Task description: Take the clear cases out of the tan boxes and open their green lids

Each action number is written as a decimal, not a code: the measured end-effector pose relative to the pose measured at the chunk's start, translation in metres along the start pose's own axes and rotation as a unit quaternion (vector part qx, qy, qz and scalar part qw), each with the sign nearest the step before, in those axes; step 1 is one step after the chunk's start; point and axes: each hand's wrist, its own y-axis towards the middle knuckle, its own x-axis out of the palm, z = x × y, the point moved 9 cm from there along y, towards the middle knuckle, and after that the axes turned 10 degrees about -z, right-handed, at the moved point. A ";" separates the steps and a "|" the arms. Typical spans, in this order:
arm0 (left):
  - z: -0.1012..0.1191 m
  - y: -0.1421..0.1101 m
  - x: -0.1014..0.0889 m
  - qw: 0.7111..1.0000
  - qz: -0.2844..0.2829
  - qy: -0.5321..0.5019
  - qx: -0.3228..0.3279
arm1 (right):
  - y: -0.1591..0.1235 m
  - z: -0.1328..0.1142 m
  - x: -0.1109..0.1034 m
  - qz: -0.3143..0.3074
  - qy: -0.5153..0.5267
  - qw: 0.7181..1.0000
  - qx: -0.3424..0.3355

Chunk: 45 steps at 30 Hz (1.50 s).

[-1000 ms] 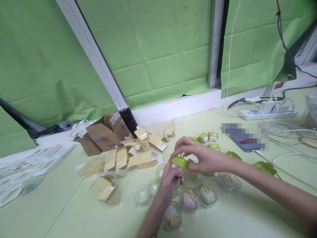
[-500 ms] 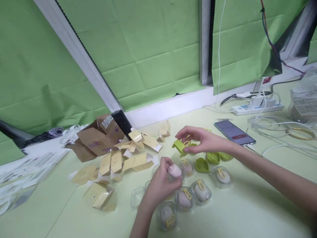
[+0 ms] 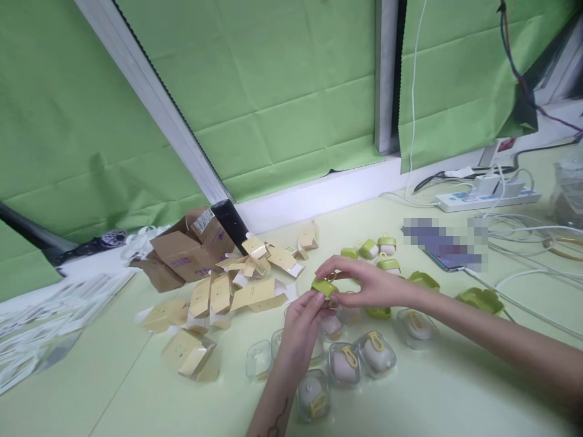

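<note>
Both hands meet over a green cover with a small loop (image 3: 324, 286). My right hand (image 3: 364, 284) comes from the right and pinches this cover between thumb and fingers. From below, my left hand (image 3: 301, 328) presses against its near side with fingers closed. The small white rounded piece seen in the left hand earlier is now mostly hidden by the cover and fingers. Around the hands sit clear plastic cases (image 3: 345, 364) holding pale rounded pieces with yellow loops. An empty-looking clear case (image 3: 259, 359) stands left of my left wrist. Behind my right hand are several green-capped white pieces (image 3: 387, 245).
Open yellow cartons (image 3: 255, 295) lie scattered at left, before a brown cardboard box (image 3: 182, 255) and a black cylinder (image 3: 230, 224). Green flower-shaped parts (image 3: 480, 300), a phone (image 3: 439, 258) on a cable and a power strip (image 3: 487, 199) lie at right. White sheets (image 3: 40, 334) cover the far left.
My hands have come together: the right brought the green cover down and left, onto the white piece in my left hand. The view has shifted slightly, and green-capped pieces behind have come into sight.
</note>
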 end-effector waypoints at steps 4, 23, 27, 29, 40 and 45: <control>-0.004 -0.001 0.004 0.990 0.004 -0.142 0.000 | 0.001 0.013 -0.006 0.040 0.112 0.993 0.027; -0.010 0.000 -0.013 0.998 0.044 -0.045 -0.013 | 0.002 0.024 0.001 0.091 0.065 0.991 0.074; -0.010 -0.001 -0.011 0.999 0.018 -0.043 -0.018 | 0.002 0.017 -0.004 0.094 0.029 0.994 0.057; -0.009 -0.002 -0.008 0.999 0.001 -0.035 -0.016 | 0.002 0.018 -0.003 0.074 0.034 0.994 0.067; 0.031 -0.018 -0.027 0.958 0.007 0.286 -0.014 | 0.003 -0.010 0.010 0.030 -0.091 0.995 0.014; 0.042 -0.042 -0.033 0.831 0.003 0.553 -0.055 | 0.016 0.039 -0.013 -0.014 -0.297 0.943 0.147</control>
